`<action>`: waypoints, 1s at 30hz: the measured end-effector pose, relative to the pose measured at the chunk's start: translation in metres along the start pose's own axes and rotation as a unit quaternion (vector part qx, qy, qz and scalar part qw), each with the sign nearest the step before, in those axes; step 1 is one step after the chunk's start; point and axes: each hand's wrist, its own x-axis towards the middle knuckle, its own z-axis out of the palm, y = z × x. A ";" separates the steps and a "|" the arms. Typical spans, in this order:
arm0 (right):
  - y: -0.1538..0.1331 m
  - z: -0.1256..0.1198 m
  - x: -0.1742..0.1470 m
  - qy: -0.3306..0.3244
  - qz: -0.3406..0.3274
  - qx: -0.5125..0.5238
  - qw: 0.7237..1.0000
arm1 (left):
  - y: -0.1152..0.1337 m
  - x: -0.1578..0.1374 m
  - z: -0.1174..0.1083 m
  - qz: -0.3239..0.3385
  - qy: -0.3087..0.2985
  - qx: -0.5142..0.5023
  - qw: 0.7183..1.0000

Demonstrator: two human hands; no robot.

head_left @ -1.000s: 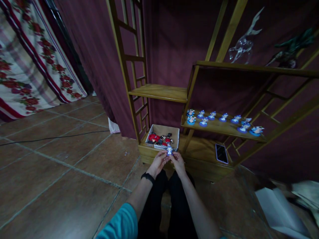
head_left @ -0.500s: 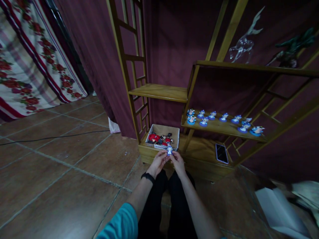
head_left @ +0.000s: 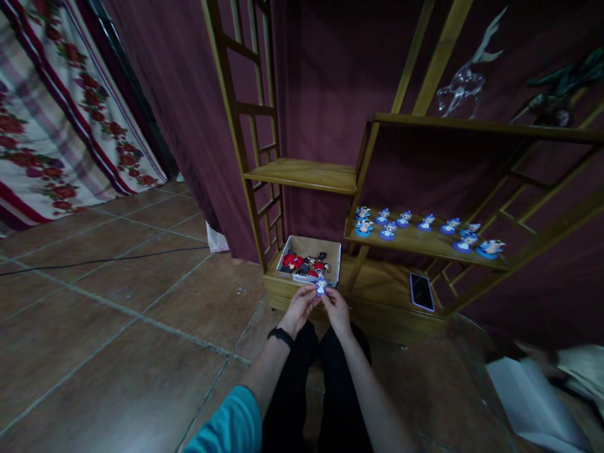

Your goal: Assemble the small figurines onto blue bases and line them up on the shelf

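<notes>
Hands: left hand [head_left: 299,307] and right hand [head_left: 336,307] together pinch a small blue-and-white figurine [head_left: 321,287].
Location: just before the cardboard box [head_left: 309,259] on the wooden shelf unit's [head_left: 377,286] bottom board.

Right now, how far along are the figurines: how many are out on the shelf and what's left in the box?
About ten blue figurines already stand in two rows on the middle shelf. In hand: the left hand and right hand together hold one more blue figurine in front of the box. Left: several red and dark figures lie in the box; their number is unclear.
</notes>
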 end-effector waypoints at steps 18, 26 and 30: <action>-0.009 -0.003 -0.002 -0.011 0.039 0.035 0.999 | -0.001 0.002 0.000 -0.008 0.011 -0.004 1.000; -0.011 -0.004 -0.003 -0.022 0.032 0.040 0.998 | 0.001 0.000 0.001 -0.019 0.009 -0.016 1.000; -0.010 -0.004 -0.004 -0.020 0.029 0.039 0.999 | 0.000 0.000 0.001 -0.022 0.010 -0.016 1.000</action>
